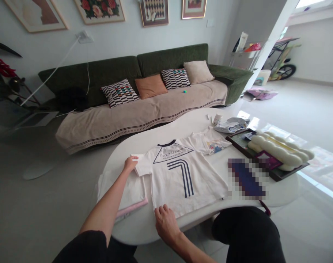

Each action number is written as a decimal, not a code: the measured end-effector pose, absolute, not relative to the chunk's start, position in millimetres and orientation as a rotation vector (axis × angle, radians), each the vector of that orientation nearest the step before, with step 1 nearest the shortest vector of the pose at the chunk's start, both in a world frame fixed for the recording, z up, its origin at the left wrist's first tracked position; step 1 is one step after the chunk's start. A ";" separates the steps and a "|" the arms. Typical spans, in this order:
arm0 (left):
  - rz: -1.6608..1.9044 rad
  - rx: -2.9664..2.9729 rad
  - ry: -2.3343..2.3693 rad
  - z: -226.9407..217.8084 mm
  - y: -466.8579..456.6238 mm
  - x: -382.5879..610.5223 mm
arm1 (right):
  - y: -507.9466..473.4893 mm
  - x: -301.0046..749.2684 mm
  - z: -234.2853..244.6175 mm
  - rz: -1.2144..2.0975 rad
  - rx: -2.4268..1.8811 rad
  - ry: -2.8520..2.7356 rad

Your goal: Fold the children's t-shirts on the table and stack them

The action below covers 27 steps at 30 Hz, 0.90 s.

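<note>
A white T-shirt (180, 175) with a dark collar and a striped number 7 lies flat on the white table (166, 129). My left hand (130, 163) is closed on the shirt's left sleeve at the table's left side. My right hand (164, 219) pinches the shirt's bottom hem near the table's front edge. A folded white and pink garment pile (132, 197) lies under my left forearm. Another small white shirt (210, 141) with a coloured print lies just beyond the first one.
A dark tray (284, 174) holding a cream knobbly cushion (281, 149) sits at the table's right. Crumpled wrappers (229, 125) lie at the far edge. A green sofa (144, 87) with cushions stands behind. My dark-clad knee (245, 230) is at the front right.
</note>
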<state>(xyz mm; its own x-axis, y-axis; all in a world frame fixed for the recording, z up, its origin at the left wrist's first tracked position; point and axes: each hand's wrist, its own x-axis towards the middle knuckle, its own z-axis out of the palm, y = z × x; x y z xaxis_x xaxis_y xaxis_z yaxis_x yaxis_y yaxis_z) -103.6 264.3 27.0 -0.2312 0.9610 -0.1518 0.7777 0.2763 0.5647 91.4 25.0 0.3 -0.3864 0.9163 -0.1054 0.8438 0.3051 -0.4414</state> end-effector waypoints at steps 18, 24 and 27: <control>0.555 1.626 1.986 33.6 321.3 31.5 | 25.7 167.9 -3.1 1.201 -1.593 -1.408; 0.677 1.706 1.950 -7.4 311.6 73.5 | 19.5 170.6 -26.1 1.199 -1.647 -1.377; 0.749 1.777 1.889 -10.1 309.3 68.2 | 18.0 168.1 -32.5 1.152 -1.651 -1.346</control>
<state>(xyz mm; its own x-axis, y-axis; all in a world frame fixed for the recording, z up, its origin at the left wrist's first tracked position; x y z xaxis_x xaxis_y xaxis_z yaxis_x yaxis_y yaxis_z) 68.2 309.3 -10.1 -0.0790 0.9957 0.0482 0.7585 0.0287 0.6510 168.1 18.0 -32.5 0.0624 0.9774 -0.2021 0.3501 -0.2111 -0.9126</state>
